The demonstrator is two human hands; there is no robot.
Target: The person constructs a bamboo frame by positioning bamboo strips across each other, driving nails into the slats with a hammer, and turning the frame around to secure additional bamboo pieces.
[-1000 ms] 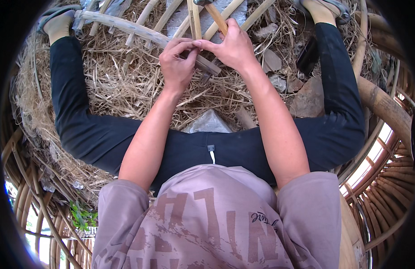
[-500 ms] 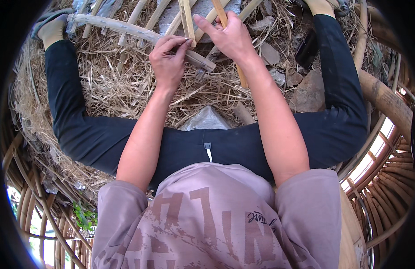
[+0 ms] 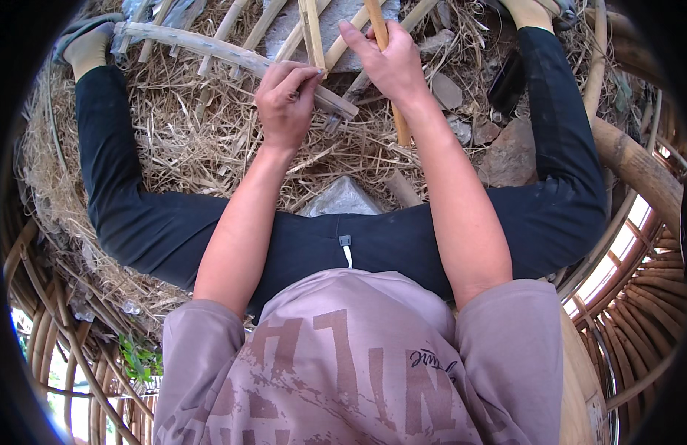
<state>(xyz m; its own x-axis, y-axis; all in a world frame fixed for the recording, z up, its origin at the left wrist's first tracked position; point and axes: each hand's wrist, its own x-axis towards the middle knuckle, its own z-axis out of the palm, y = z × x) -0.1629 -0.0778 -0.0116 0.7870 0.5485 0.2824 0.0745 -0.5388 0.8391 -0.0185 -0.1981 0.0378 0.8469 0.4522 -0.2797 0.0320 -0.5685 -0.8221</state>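
Observation:
My left hand (image 3: 286, 104) is closed in a pinch, thumb and forefinger pressed together at the lower end of an upright wooden slat (image 3: 311, 37). Whatever small thing the fingertips hold is too small to make out. Beneath that hand runs a long curved bamboo strip (image 3: 202, 46), with several slats (image 3: 262, 26) crossing it in a lattice. My right hand (image 3: 394, 65) is wrapped round a smooth orange-brown wooden handle (image 3: 401, 124). The handle's lower end sticks out below the wrist, and its upper end runs out of view at the top.
Dry straw and shavings (image 3: 188, 148) cover the ground between my legs. A grey slab (image 3: 340, 22) lies under the slats. On the right are stones (image 3: 510, 152) and a dark object (image 3: 507, 83) by my leg. Curved cane work (image 3: 655, 297) stands at both sides.
My left hand has shifted slightly right, its fingertips now at the slat's end. My right hand has moved a little right with the handle. The lattice has barely moved.

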